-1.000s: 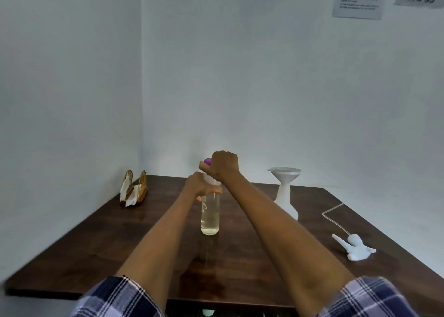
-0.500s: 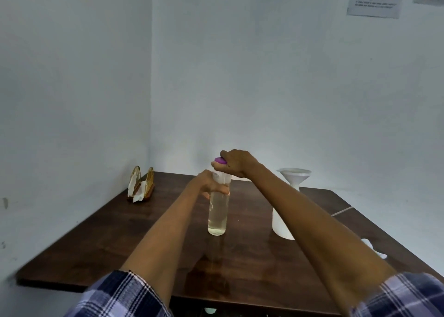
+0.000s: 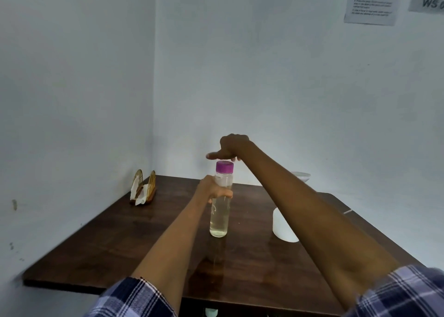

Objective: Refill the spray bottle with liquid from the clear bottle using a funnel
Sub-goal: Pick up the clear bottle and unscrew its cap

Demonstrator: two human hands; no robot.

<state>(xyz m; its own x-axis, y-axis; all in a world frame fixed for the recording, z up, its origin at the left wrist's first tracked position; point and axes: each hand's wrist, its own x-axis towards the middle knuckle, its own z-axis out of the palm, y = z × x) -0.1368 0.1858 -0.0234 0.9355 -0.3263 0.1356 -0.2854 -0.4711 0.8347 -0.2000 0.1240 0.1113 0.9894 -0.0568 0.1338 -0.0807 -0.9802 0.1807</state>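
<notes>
- Now, in the head view, the left hand (image 3: pixel 212 189) is wrapped round the upper part of the clear bottle (image 3: pixel 219 211), which stands upright on the bench (image 3: pixel 144 239) near its middle, pale liquid filling the lower body.
- Half a second ago the right hand (image 3: pixel 231 148) was clamped down over the purple cap (image 3: pixel 224 166); at this moment it hovers just above the cap with fingers loosely spread and nothing pinched — the whole cap is bare to view and sits on the neck.
- That lift reads as a re-grip between twists, so the cap is probably loosened but not yet off; pouring cannot begin until it comes away.
- The spray bottle (image 3: pixel 281 227) stands to the right, mostly hidden behind the right forearm, with only a sliver of the funnel (image 3: pixel 301 175) showing above the arm — apparently seated in its neck, though the join is covered.
- A napkin holder (image 3: pixel 144 189) sits in the far left corner, well apart from the work.
- Next the right hand likely has to close on the cap again while the left keeps the bottle from turning.
</notes>
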